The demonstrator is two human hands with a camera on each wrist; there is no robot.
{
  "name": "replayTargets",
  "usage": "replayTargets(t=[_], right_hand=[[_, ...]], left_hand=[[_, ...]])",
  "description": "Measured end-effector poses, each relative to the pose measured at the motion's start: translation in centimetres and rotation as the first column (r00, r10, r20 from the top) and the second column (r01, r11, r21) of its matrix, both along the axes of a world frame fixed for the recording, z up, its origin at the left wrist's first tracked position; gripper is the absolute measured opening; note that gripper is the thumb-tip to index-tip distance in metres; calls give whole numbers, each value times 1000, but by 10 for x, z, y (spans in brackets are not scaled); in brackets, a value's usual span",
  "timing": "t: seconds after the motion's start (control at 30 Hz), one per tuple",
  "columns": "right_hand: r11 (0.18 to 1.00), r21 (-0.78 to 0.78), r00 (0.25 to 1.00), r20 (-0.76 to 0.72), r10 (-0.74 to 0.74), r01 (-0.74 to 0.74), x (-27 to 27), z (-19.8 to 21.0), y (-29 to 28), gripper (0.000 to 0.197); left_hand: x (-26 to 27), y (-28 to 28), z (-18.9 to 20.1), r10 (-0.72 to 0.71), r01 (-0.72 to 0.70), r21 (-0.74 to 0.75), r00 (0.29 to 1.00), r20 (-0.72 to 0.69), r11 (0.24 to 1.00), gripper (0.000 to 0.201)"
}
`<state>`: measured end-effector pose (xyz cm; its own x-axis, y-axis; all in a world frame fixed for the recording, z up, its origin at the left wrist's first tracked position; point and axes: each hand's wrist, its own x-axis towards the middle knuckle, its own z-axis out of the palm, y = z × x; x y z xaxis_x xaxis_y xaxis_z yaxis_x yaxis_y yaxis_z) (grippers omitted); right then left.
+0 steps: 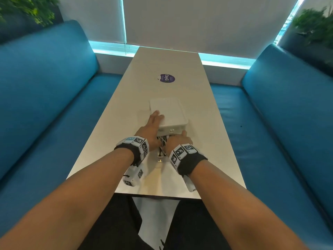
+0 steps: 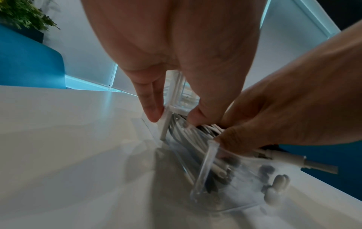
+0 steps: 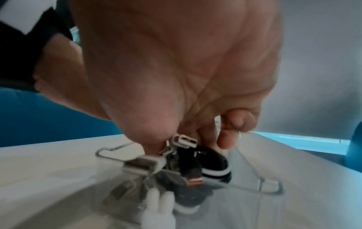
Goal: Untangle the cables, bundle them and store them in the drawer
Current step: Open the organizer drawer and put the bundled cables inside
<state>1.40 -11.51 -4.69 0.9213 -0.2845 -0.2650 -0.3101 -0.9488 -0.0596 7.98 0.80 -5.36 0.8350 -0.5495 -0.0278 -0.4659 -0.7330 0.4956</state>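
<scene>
1. Our left hand (image 1: 152, 123) lies with straight fingers on the white drawer unit (image 1: 169, 112), probably steadying it.
2. Our right hand (image 1: 177, 140), just in front of the unit, curls round the cables (image 3: 182, 158) and lowers them into its pulled-out clear drawer (image 2: 207, 167).
3. The unit sits mid-table (image 1: 207, 109); blue benches (image 1: 45, 91) flank it.

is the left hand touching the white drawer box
Touching. The head view shows the left hand with straight fingers flat on top of the white drawer box; the left wrist view shows fingertips against its frame.
</scene>
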Motion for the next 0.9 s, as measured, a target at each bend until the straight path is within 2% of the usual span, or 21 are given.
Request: replayTargets(t=[0.17, 0.33, 0.4, 0.5, 0.57, 0.67, 0.73, 0.83, 0.9], right_hand=[[989, 148, 997, 68, -34, 23, -4, 7, -12, 68], [980, 194, 971, 240, -11, -37, -20, 15, -21, 55], [972, 235, 961, 271, -49, -17, -22, 14, -21, 59], [992, 125, 961, 274, -38, 3, -25, 10, -22, 55], [999, 4, 957, 287, 40, -43, -27, 9, -24, 46], [992, -49, 948, 293, 123, -114, -26, 1, -30, 39], [993, -28, 952, 281, 118, -115, -23, -6, -32, 39], [990, 135, 963, 270, -3, -35, -23, -3, -35, 29], [965, 252, 951, 276, -142, 71, -24, -1, -38, 30]], left_hand=[[5, 0, -1, -11, 11, 16, 1000, 14, 1000, 104], [6, -1, -3, -19, 18, 14, 999, 31, 1000, 103], [7, -1, -4, -15, 14, 13, 999, 30, 1000, 104], [7, 0, -2, -22, 21, 42, 999, 34, 999, 101], [5, 0, 3, -34, 26, 106, 996, 77, 994, 96], [2, -2, 14, -30, -31, 240, 968, 247, 970, 83], [1, -5, 22, -43, -58, 286, 941, 335, 957, 74], [2, -11, 25, -64, -8, 250, 959, 277, 968, 68], [5, -12, 25, -60, 18, 190, 974, 216, 982, 71]])
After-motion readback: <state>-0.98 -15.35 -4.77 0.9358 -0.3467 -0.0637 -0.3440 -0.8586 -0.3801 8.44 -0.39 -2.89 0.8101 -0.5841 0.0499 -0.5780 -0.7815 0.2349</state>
